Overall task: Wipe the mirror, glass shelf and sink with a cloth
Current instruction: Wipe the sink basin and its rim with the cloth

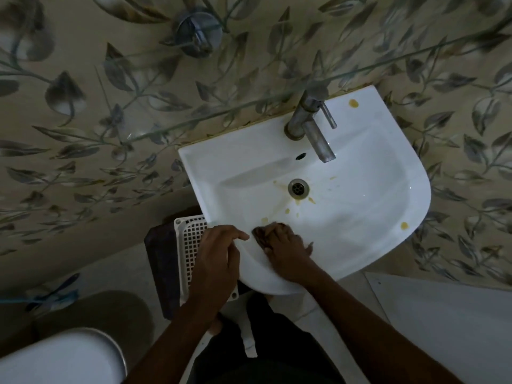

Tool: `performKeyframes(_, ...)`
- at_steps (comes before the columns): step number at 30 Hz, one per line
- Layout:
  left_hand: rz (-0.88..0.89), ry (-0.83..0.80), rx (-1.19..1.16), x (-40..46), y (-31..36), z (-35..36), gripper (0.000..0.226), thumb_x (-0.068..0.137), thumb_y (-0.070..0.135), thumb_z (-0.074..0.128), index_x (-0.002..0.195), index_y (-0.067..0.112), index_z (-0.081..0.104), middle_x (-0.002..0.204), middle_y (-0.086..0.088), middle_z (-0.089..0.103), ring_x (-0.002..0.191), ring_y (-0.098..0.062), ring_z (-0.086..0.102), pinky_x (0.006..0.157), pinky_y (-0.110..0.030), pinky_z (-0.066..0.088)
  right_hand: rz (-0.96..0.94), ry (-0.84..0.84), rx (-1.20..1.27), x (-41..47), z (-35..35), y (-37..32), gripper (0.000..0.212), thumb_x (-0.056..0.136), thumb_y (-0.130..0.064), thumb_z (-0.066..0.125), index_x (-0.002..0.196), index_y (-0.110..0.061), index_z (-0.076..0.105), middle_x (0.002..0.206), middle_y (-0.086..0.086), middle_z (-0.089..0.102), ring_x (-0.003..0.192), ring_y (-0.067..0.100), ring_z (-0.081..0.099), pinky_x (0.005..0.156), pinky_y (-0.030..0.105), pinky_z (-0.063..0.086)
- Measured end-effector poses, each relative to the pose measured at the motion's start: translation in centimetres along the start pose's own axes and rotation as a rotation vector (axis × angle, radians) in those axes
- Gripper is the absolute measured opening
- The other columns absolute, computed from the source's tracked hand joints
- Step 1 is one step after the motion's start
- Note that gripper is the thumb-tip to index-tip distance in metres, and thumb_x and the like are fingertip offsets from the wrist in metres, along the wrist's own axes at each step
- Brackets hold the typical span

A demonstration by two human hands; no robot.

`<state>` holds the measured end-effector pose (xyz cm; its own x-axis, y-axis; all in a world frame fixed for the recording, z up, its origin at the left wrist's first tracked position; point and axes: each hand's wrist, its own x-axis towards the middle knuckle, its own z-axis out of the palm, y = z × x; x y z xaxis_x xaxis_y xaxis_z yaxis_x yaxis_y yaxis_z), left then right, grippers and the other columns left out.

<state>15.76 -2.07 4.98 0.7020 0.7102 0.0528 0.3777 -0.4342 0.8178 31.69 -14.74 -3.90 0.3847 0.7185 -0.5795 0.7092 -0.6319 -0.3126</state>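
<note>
A white sink (pixel 388 195) hangs on the leaf-patterned wall, with yellow-brown stains around its drain (pixel 297 187) and spots on its rim. My right hand (pixel 286 245) lies flat on a dark cloth (pixel 261 233), pressing it against the basin's near inner slope. My left hand (pixel 219 250) grips the sink's front-left rim, fingers curled over the edge. A glass shelf (pixel 249 102) runs across the wall above the sink; I see through it. No mirror is in view.
A metal tap (pixel 313 126) stands at the back of the sink. A white plastic basket (pixel 191 245) on a dark stand sits under the sink's left side. A white rounded object (pixel 63 358) is at bottom left, and a pale panel (pixel 448 314) at bottom right.
</note>
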Motion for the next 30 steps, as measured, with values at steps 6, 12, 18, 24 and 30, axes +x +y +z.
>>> performKeyframes(6,-0.003,-0.067,-0.043,1.4,1.5,1.2,0.026,0.093,0.011,0.049,0.113,0.019,0.063,0.119,0.009,0.059,0.118,-0.002,0.050,0.105,-0.011,0.032,0.054,0.221,0.464,5.0,-1.9,-8.2,0.067,0.102,-0.052,0.025,0.160,-0.023,0.010,0.167,0.010,0.010,0.153,0.031,0.004,0.121,0.061,0.005)
performKeyframes(12,-0.012,-0.068,-0.009,2.9,1.8,2.3,0.030,0.097,0.019,0.041,0.110,0.011,0.067,0.116,-0.003,0.063,0.112,-0.013,0.055,0.108,-0.024,0.038,-0.179,0.131,0.386,1.1,-1.7,-4.8,0.049,0.101,-0.027,0.040,0.147,-0.010,0.043,0.152,0.015,0.039,0.142,0.034,0.035,0.114,0.054,0.033)
performKeyframes(18,0.001,-0.261,0.059,3.4,1.7,3.0,0.036,0.093,0.028,0.036,0.101,0.020,0.070,0.108,0.003,0.062,0.106,-0.013,0.055,0.098,-0.005,0.029,-0.096,0.042,0.082,1.3,-0.4,-0.7,0.056,0.106,-0.031,0.033,0.159,-0.018,0.017,0.167,0.010,0.008,0.154,0.032,0.000,0.123,0.056,0.007)
performKeyframes(24,-0.015,-0.255,0.036,3.3,1.7,3.8,0.031,0.095,0.024,0.041,0.107,0.017,0.069,0.112,0.001,0.064,0.110,-0.015,0.056,0.100,-0.012,0.034,-0.057,0.097,0.094,4.9,-1.8,-5.0,0.063,0.106,-0.040,0.017,0.158,-0.008,0.003,0.163,0.006,-0.011,0.151,0.029,-0.016,0.123,0.054,-0.006)
performKeyframes(30,-0.005,-0.286,0.005,2.5,1.8,4.8,0.026,0.098,0.017,0.045,0.111,0.019,0.067,0.115,0.004,0.062,0.112,-0.013,0.056,0.101,-0.026,0.041,-0.322,0.121,0.285,-4.9,-2.3,-1.6,0.046,0.105,-0.044,0.032,0.141,-0.022,0.052,0.148,0.003,0.050,0.138,0.020,0.042,0.113,0.039,0.036)
